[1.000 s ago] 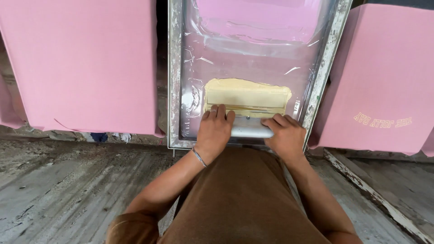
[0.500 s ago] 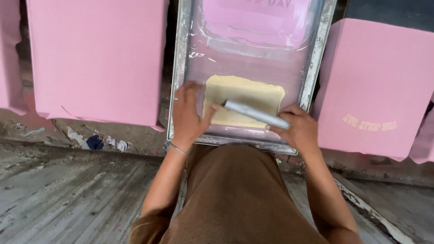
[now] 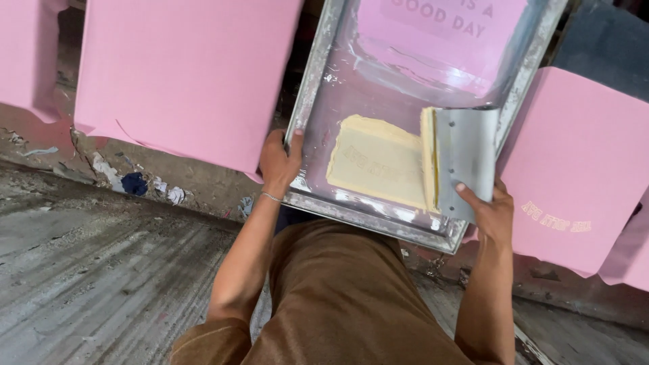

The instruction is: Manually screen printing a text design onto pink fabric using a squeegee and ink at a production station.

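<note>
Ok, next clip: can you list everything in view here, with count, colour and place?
Screen frame: one, silver metal with clear mesh, centre, tilted.
Ink patch: one, pale yellow, on the mesh's lower part.
Squeegee: one, grey metal blade edged with yellow ink, right side of the frame.
Pink sheets: at least four; a large one upper left, one at the far left edge, one under the mesh, one on the right with yellow print.
Floor: grey, worn, with paper scraps.
Left hand: grip on the frame's lower left edge.
Right hand: grip on the squeegee.
</note>
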